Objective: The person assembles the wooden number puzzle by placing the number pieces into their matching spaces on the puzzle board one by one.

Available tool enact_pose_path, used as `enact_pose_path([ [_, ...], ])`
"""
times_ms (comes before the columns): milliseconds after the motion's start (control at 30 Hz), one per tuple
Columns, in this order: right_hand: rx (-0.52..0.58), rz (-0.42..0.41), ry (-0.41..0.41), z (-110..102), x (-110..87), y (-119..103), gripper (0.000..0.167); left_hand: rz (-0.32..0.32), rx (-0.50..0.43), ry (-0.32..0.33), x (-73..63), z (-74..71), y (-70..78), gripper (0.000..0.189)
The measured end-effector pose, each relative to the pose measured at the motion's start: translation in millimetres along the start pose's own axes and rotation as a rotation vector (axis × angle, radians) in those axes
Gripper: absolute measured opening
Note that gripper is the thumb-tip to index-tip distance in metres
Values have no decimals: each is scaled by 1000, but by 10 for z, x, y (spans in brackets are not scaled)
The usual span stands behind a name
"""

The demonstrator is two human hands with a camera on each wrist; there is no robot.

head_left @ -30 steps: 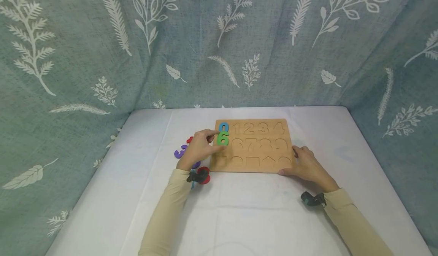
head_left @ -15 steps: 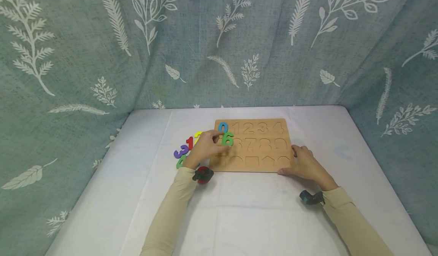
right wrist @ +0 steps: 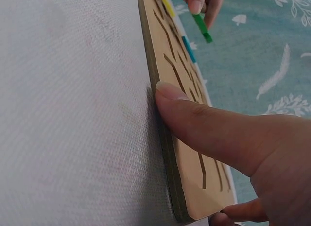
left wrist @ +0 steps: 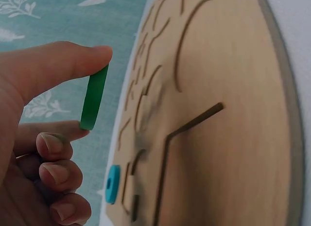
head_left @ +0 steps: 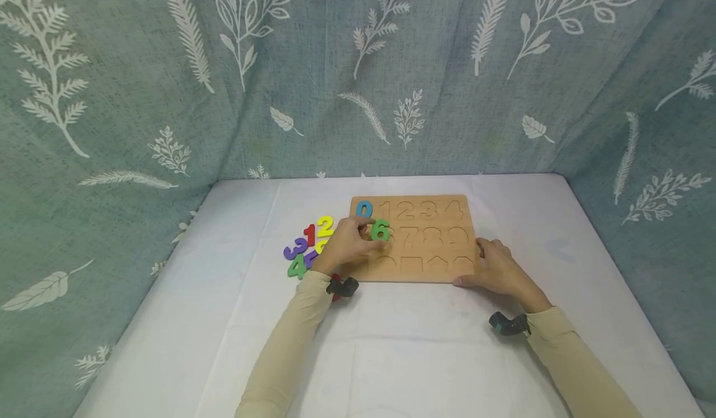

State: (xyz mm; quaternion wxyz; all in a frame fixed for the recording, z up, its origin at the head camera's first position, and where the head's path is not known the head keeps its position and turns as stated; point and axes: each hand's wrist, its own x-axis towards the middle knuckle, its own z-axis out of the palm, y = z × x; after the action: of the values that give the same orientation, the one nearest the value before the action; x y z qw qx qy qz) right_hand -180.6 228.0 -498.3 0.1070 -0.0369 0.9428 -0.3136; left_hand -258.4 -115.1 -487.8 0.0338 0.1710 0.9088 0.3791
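Note:
My left hand (head_left: 349, 242) pinches a green number 6 (left wrist: 94, 99) between thumb and forefinger, its other fingers curled. The 6 is held just above the wooden number puzzle board (head_left: 414, 249), over the left part of the middle row, and looks apart from the board in the left wrist view. My right hand (head_left: 505, 270) grips the board at its near right corner, thumb (right wrist: 204, 116) on the front edge and fingers along the right side. A blue number 0 (left wrist: 112, 184) sits in the top left of the board; other visible recesses show bare outlines.
Left of the board lie loose number pieces: a red 1 (head_left: 309, 235), a yellow 2 (head_left: 325, 226), a purple 3 (head_left: 295, 249), a green 4 (head_left: 297, 266) and others. A red piece is partly hidden under the left wrist. A leaf-patterned curtain (head_left: 358, 138) hangs behind the white-covered table.
My left hand has moved right across the board with the green 6, from just below the blue 0 toward the middle row. More loose pieces show behind it. The right hand stays put.

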Motion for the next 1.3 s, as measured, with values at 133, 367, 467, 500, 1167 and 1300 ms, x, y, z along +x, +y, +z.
enact_pose_path([
  [133, 5, -8, 3, 5, -5, -7, 124, -1, -2, -25, 20, 66, -22, 62],
  [367, 2, 0, 0, 1, -19, -21, 124, -33, 18, -38, 34, 162, -81, 65],
  [467, -2, 3, -4, 3, -22, -23, 124, -41, 30, -43, 36, 196, -114, 65],
  [500, -2, 2, -4, 4, -21, -22, 124, -39, 36, -45, 38, 205, -122, 65],
  [1167, -2, 4, 10, 8, 5, -9, 123, -26, 92, -67, 108, 228, -87, 64],
  [1300, -3, 11, 11, 3, 0, -15, 122, -23, 86, -69, 120, 235, -95, 66],
])
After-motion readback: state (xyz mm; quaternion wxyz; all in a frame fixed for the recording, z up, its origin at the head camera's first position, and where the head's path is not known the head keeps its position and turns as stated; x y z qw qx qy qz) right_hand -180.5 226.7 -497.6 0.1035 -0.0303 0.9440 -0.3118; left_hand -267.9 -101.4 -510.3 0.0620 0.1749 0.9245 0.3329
